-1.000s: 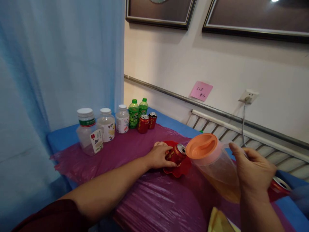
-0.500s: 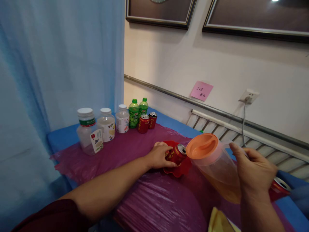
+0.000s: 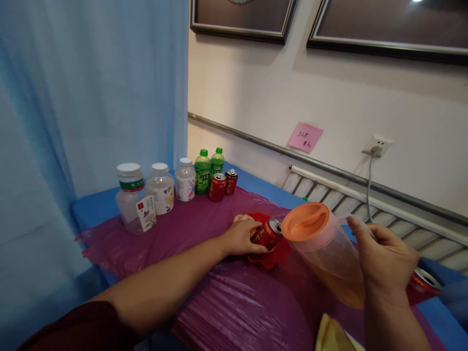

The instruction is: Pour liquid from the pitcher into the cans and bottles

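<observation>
Blue worktop (image 3: 272, 195) under purple plastic sheet (image 3: 234, 297), against pale wall (image 3: 248, 87). Left hand (image 3: 244, 237) wraps red can (image 3: 265, 237), tilted over red dish (image 3: 269, 260), long axis running to 2 o'clock. Right hand (image 3: 387, 256), grip closed round handle (image 3: 341, 219) of clear pitcher (image 3: 329, 261), orange lid (image 3: 306, 222) end leaning to 10 o'clock. Pitcher at 3 o'clock from can; lid edge just beside can's top (image 3: 275, 225), contact unclear. Left hand nearer can.
</observation>
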`<act>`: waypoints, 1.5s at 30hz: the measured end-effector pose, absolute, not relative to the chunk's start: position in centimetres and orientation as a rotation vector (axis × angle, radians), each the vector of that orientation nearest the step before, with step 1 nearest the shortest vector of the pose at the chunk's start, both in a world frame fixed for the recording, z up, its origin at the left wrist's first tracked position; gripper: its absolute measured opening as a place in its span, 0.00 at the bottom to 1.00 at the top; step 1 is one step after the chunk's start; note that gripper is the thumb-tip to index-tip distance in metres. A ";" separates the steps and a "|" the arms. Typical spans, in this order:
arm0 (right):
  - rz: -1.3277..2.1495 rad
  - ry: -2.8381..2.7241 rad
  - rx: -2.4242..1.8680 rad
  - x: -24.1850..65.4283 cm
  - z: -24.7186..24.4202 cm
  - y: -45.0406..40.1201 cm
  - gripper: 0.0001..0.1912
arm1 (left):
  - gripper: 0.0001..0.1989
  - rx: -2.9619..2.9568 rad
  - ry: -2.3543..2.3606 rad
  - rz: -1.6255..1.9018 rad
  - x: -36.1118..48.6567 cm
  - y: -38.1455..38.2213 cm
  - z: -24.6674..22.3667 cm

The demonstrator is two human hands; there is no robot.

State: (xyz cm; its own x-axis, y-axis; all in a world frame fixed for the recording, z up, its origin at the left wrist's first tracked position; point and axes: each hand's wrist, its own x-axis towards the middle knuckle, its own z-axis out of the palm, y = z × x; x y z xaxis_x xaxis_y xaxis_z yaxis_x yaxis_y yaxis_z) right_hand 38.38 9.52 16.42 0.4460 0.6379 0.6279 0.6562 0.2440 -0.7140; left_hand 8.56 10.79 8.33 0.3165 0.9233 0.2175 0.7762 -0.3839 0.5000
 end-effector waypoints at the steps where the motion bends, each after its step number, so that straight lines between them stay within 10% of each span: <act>1: -0.018 -1.227 -1.430 38.4 16.4 9.5 0.27 | 0.34 2.283 1.530 0.688 8.6 10.8 8.4; 45: 0.037 -1.235 -1.444 38.5 16.5 9.4 0.29 | 0.33 2.268 1.533 0.672 8.3 10.7 8.7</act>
